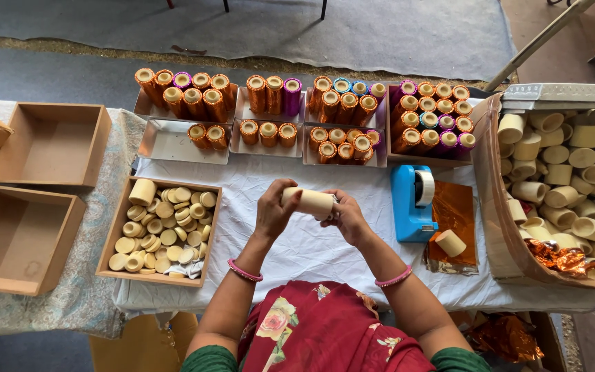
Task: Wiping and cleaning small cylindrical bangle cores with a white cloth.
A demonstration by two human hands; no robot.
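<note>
Seen from the head camera, both hands meet above the middle of the desk (pixel 297 255), which is covered by a white cloth. The left hand (pixel 273 210) wraps its fingers round the left end of a plain cream cardboard tube (pixel 309 202), held level, while the right hand (pixel 344 217) clamps the tube's right end, so the tube spans the two hands and hangs clear of the cloth. Just left of the left hand sits a shallow wooden box of cream discs and short rolls (pixel 162 231), its near edge close to the desk's front edge. Just right of the right hand stands a blue tape dispenser (pixel 411 203), and beside it lies a stack of orange foil sheets (pixel 454 217) with a short cream tube (pixel 450 243) resting on it. Beyond the hands, a row of metal trays of foil-wrapped tubes (pixel 297 114) lines the far edge. A large carton of bare cream tubes (pixel 562 186) closes off the right side. Bare cloth lies open beneath and ahead of the hands, between box and dispenser.
</note>
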